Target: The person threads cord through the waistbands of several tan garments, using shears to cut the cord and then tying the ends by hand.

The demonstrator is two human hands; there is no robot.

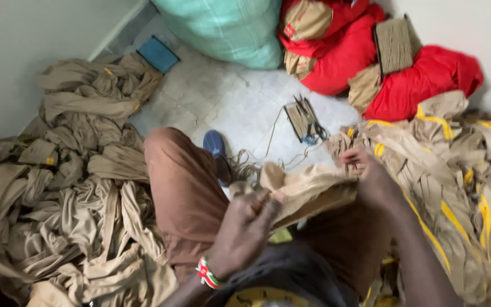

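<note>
Two khaki garment heaps (75,193), two red bundles (421,79), one green sack (228,28), one blue shoe (216,145)

A khaki garment (308,190) of plain tan cloth was bunched and folded into a thick band, stretched crosswise above the person's lap. Its left end was pinched in the left hand (245,230), its right end gripped by the right hand (370,176).

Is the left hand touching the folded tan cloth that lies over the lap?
Touching. The head view shows the left hand with its fingers closed on the near edge of the tan cloth; no gap shows.
</note>
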